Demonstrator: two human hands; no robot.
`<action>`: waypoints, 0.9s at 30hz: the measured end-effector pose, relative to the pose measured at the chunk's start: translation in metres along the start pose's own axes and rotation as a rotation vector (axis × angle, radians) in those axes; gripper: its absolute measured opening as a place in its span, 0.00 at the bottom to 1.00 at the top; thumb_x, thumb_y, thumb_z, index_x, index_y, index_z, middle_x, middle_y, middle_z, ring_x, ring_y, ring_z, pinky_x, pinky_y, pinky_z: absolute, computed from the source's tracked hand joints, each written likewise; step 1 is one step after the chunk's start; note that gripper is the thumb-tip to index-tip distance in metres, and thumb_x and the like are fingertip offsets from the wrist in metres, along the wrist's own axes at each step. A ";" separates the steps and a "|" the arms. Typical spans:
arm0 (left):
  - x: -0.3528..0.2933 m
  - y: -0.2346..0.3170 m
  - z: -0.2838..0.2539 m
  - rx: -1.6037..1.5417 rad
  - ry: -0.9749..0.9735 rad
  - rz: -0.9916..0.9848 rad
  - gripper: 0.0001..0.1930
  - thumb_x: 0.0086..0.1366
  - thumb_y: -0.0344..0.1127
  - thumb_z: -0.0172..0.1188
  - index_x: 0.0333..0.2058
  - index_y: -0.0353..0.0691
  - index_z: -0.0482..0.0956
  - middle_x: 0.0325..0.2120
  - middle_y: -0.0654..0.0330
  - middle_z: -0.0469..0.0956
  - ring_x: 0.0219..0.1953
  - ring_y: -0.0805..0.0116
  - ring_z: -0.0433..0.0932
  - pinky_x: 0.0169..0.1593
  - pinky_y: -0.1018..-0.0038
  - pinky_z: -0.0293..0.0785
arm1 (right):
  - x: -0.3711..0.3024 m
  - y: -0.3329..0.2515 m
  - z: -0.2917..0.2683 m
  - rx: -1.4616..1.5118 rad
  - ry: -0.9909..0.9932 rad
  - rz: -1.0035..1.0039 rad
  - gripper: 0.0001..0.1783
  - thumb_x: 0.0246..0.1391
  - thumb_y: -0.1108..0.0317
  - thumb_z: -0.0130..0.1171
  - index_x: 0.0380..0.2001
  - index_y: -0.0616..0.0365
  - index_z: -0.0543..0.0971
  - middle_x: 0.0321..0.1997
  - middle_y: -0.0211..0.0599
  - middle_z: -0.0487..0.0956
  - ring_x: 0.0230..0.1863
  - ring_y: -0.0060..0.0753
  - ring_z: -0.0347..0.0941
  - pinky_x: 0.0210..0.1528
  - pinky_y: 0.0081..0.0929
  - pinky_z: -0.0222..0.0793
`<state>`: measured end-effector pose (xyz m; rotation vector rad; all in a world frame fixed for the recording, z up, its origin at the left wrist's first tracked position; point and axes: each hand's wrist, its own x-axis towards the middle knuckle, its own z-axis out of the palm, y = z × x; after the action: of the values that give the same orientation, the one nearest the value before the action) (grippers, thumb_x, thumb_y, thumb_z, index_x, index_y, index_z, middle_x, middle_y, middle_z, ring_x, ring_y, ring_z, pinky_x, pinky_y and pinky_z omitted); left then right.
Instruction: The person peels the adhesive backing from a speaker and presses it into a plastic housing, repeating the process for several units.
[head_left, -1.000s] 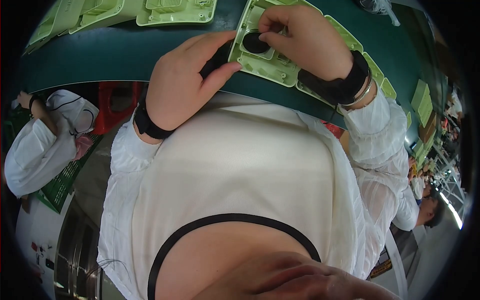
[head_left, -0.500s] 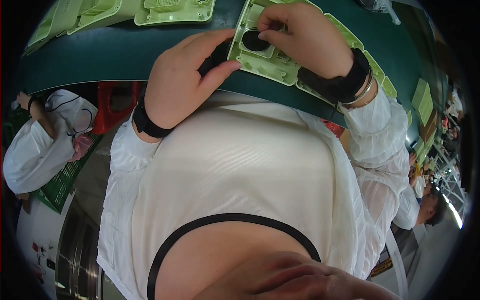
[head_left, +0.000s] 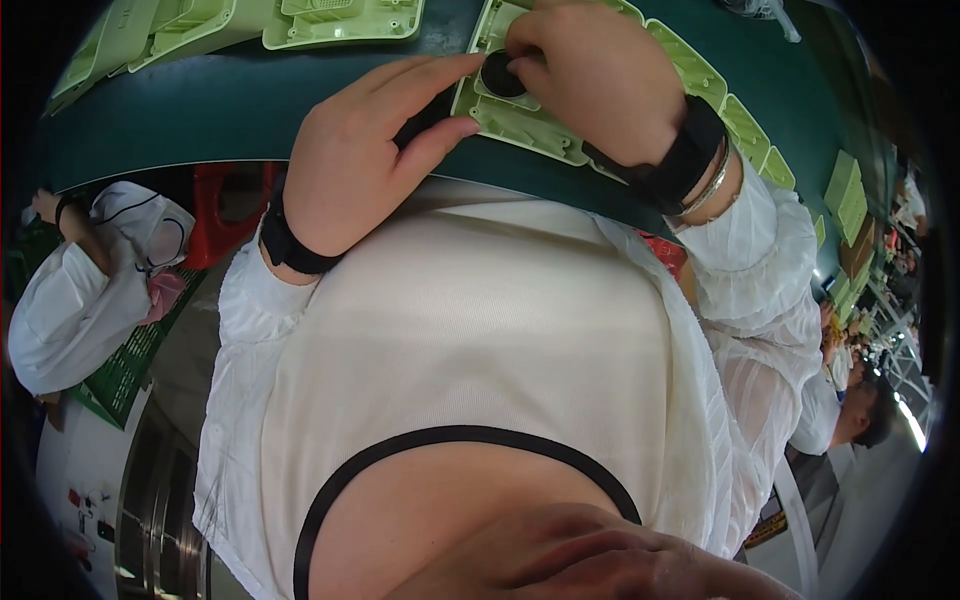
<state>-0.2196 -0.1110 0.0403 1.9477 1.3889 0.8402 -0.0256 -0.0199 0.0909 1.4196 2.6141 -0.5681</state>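
Observation:
A light green plastic housing (head_left: 540, 133) lies on the dark green worktop in front of me, and a round black disc (head_left: 504, 76) sits in its pale circular seat. My left hand (head_left: 365, 150) is open at the housing's left edge, thumb and forefinger stretched apart with their tips touching the rim. Between them is a dark patch I cannot make out. Over the right part of the housing bends my right hand (head_left: 595, 75), thumb and forefinger pinched together at the disc's right side. Whatever the pinch holds is hidden, and the other fingers are curled.
More light green housings (head_left: 690, 68) line up along the right, and others (head_left: 340, 25) stand at the far left. A clear plastic bag (head_left: 755, 8) lies at the back. Beyond the bench's left edge are a red stool (head_left: 215, 215) and a person in white (head_left: 85, 290).
My right hand has shifted slightly left and away from me, covering more of the housing. The housing has slid slightly the same way. My left forefinger reaches a little further over the rim.

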 end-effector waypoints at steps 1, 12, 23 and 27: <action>0.000 0.000 -0.001 0.008 -0.001 0.002 0.22 0.63 0.37 0.70 0.56 0.47 0.82 0.47 0.55 0.84 0.43 0.51 0.84 0.45 0.68 0.81 | 0.000 -0.001 0.000 0.000 -0.001 0.001 0.08 0.54 0.66 0.61 0.27 0.58 0.84 0.33 0.46 0.82 0.33 0.56 0.81 0.37 0.47 0.78; 0.001 -0.005 -0.001 0.022 0.002 0.031 0.21 0.63 0.38 0.70 0.55 0.46 0.82 0.46 0.57 0.84 0.40 0.53 0.84 0.44 0.69 0.81 | 0.001 -0.019 -0.008 -0.223 -0.178 -0.039 0.12 0.55 0.70 0.61 0.41 0.64 0.79 0.39 0.55 0.81 0.36 0.58 0.82 0.38 0.46 0.78; -0.003 0.000 -0.007 0.037 0.013 -0.010 0.24 0.62 0.35 0.71 0.58 0.46 0.80 0.59 0.61 0.79 0.54 0.55 0.81 0.54 0.69 0.79 | -0.044 0.006 -0.003 -0.101 0.207 -0.321 0.25 0.57 0.67 0.67 0.56 0.62 0.74 0.56 0.52 0.78 0.54 0.54 0.76 0.56 0.42 0.70; -0.002 -0.001 -0.010 0.083 -0.060 0.056 0.26 0.61 0.38 0.71 0.59 0.47 0.79 0.61 0.64 0.78 0.54 0.56 0.81 0.54 0.69 0.79 | -0.013 0.022 0.044 -0.013 0.725 -0.691 0.23 0.55 0.66 0.66 0.53 0.61 0.77 0.50 0.53 0.81 0.46 0.54 0.79 0.48 0.42 0.73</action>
<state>-0.2283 -0.1116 0.0452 2.0669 1.3596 0.7545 -0.0035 -0.0360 0.0476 0.7528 3.6933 -0.0603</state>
